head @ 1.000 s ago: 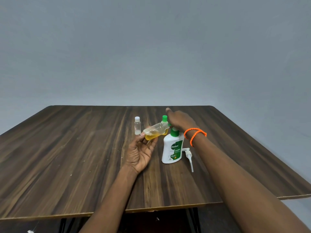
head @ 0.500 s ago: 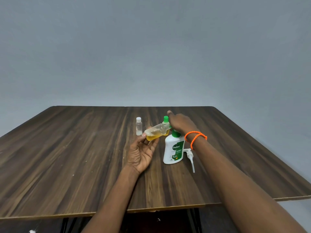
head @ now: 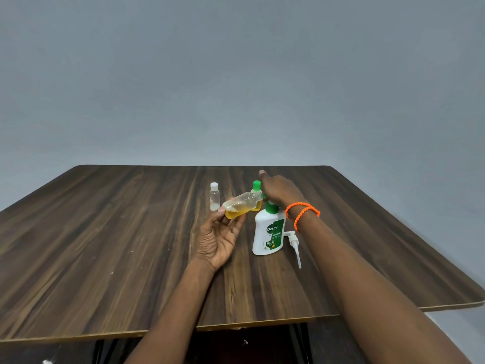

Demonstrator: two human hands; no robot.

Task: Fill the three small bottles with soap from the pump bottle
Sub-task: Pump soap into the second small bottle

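Green and white label on the pump bottle (head: 268, 232) reads "Dettol", "ORIGINAL" and "99.9%"; smaller print is illegible. The bottle stands upright on the wooden table (head: 105, 245), right of centre, its green neck open. The white pump (head: 294, 245) lies on the table just beside it to the right, tube pointing toward the near edge.

The left hand (head: 219, 239), palm up, holds a clear small bottle (head: 240, 206) at its fingertips. This bottle lies nearly horizontal, long axis running left to right, neck aimed right and slightly up toward the right hand; yellow soap pools along its lower side.

The right hand (head: 279, 189) covers that neck from above, knuckles up. Its grip is hidden; how far it closes cannot be told. An orange band (head: 301, 212) circles the wrist.

A green-capped bottle (head: 256, 190) stands behind, a white-capped one (head: 214, 197) to the left, both upright.
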